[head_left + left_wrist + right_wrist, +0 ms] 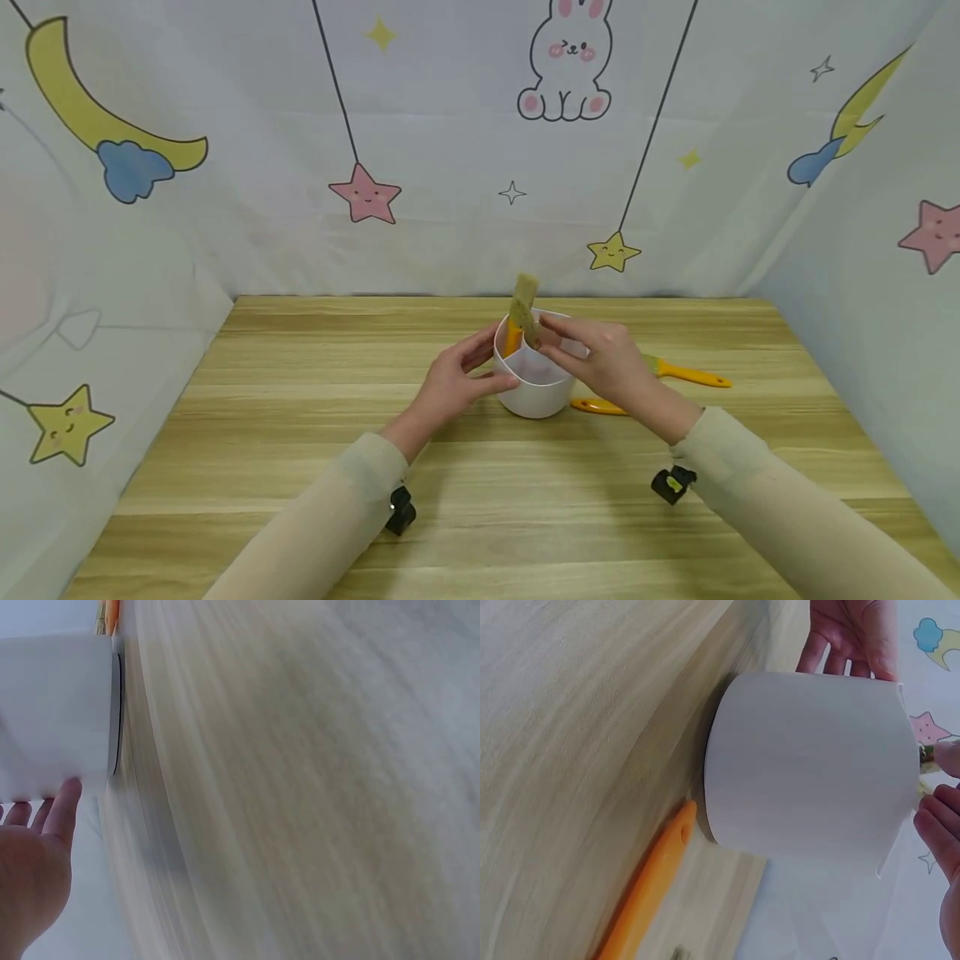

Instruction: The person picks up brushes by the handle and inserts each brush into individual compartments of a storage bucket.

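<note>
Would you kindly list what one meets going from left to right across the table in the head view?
Left hand → white cup holding an upright brush → right hand → orange-handled brush lying on the table.

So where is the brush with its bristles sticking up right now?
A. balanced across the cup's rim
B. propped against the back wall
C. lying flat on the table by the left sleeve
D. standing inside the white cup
D: the brush stands upright in the white cup, orange handle down, with the right hand pinching its bristles and the left hand steadying the cup.
</note>
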Tool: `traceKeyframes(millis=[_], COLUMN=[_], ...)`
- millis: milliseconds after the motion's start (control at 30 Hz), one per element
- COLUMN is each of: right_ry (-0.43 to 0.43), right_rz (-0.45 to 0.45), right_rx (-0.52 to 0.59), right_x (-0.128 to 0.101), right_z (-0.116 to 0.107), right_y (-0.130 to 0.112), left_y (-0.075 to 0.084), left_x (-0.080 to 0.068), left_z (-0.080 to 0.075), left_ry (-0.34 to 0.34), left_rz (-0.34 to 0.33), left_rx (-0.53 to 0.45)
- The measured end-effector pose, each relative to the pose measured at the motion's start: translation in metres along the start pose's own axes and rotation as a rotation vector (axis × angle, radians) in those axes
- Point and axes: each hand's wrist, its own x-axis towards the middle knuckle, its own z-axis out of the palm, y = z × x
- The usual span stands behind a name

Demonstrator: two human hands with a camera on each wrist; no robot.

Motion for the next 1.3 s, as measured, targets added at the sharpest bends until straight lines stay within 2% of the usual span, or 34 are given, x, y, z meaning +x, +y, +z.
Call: traceKeyframes(millis=[133,300,667,900,1300], right_ry=[0.027,0.027,0.028,-0.029,-0.195], right_rz=[-0.007,0.028,0.022,0.065,0.240], right_rx=[-0.011,-0.028,-0.082,-0.103,-0.192], right_x=[-0.003,-0.009,-0.036,-0.048,-0.062], right_z=[-0.011,-0.026,-0.047,-0.061,-0.080], right_y=[0.004,0.009,0.031,0.044,0.063], left_y=[0.002,0.001,0.001,0.001,0.001], left_x=[-0.002,-0.003,-0.005,-0.005,-0.008], left_z=[0.003,0.004,0.008,0.009,0.012], left_ry=[0.023,0.043,0.054,0.059,0.080], left_rz=[-0.011,-0.012,-0.011,-0.011,-0.022], left_rx=[0.008,-0.002,-0.008,-0.007,-0.011])
